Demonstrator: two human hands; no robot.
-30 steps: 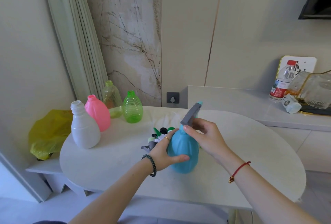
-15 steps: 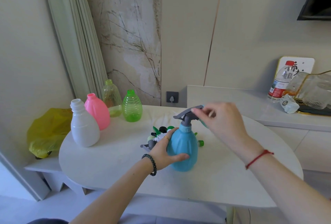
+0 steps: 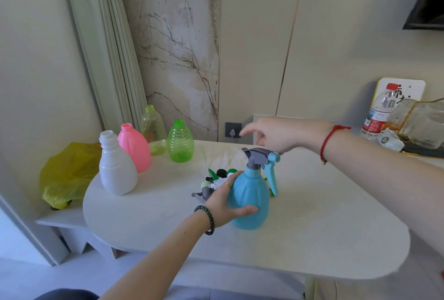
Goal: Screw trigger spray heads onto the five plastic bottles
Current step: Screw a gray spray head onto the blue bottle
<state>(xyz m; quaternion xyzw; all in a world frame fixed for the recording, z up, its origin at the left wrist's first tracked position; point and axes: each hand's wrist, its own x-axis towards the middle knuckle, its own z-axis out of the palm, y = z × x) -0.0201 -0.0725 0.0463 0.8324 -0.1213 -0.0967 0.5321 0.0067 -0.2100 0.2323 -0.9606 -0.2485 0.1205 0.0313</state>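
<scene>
A blue bottle (image 3: 252,203) stands upright on the white table (image 3: 312,232); a grey trigger spray head (image 3: 258,156) with a teal lever sits on its neck. My left hand (image 3: 223,201) wraps around the bottle's left side. My right hand (image 3: 276,134) hovers just above and behind the head, fingers spread; its lowest fingers reach the teal nozzle end, contact unclear. At the back left stand a white bottle (image 3: 116,170), a pink bottle (image 3: 134,148), a clear yellowish bottle (image 3: 153,129) and a green bottle (image 3: 180,143), all uncapped. Loose spray heads (image 3: 213,179) lie behind my left hand.
A yellow plastic bag (image 3: 64,174) lies on a low shelf left of the table. A counter at the right holds a water bottle (image 3: 379,112) and a glass pitcher (image 3: 422,126). A wall socket (image 3: 232,129) sits behind the table.
My right hand turned the spray head from tilted to level on the bottle, then lifted off and opened above it. My left hand has kept its grip on the bottle.
</scene>
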